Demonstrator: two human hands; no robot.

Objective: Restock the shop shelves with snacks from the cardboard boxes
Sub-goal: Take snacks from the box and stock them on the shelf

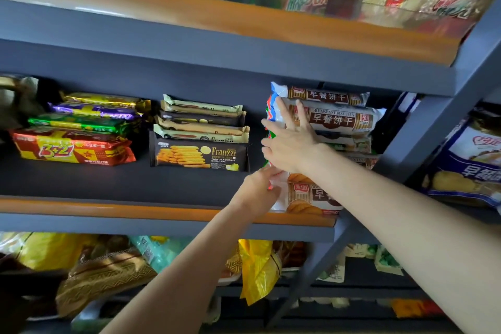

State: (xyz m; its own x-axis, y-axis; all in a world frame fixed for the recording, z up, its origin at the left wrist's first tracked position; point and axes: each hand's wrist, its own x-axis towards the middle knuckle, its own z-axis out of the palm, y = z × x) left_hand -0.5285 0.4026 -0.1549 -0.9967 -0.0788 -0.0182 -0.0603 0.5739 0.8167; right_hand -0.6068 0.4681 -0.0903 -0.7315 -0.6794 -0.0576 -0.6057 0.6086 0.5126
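Shelving: you face a grey shop shelf [108, 184] with an orange front lip; more snack bags sit on the levels above and below. No cardboard box is in view.
Breakfast biscuit stack: your task's thing, the breakfast biscuit stack [336, 119], stands at the right end of the middle shelf, beside the grey upright [423, 127]. Its packs lie flat, one on another, not squarely lined up.
Neighbouring stacks: the Franzzi cookie packs [200, 154] sit just left of your hands, and the 3+2 cracker packs [73, 149] lie further left, well apart from the biscuits.
Bottom pack: the lowest biscuit pack [311, 198] lies at the shelf's front edge, touching the orange lip.
Right hand: your right hand [291, 144] lies flat against the left end of the stack, fingers [282, 108] straight and spread, pressing, not gripping.
Left hand: your left hand [257, 190] is at the left end of the bottom pack; its fingers curl onto the wrapper's crimped end and look to be pinching it.
Step in hand: judged from this, you are seating a biscuit pack under or against the stack while steadying the pile.
Next move: it calls for sliding the bottom pack back from the lip and keeping your right palm on the stack so nothing topples.
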